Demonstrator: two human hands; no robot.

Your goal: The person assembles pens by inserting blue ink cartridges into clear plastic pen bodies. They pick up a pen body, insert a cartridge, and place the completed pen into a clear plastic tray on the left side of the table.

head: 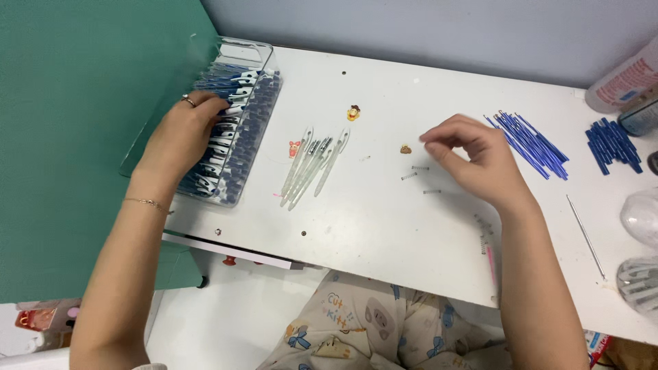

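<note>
- We see a green partition panel (75,137) standing at the white bench's (384,226) left end.
- We note a thin metal rod (585,236) lying near the right edge.
- We find a heap of blue pen refills (531,142), with dark blue pen caps (612,145) beside it.
- We spot a small yellow cartoon charm (353,113) mid-bench.

white table (384,226) against pale grey wall (425,27), green panel (75,137) beside it.

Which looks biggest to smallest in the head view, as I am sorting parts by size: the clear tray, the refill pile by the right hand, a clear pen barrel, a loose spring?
1. Clear tray
2. Blue refill pile
3. Clear pen barrel
4. Loose spring

All lie on one table at similar distance, so the order seems safe.
</note>
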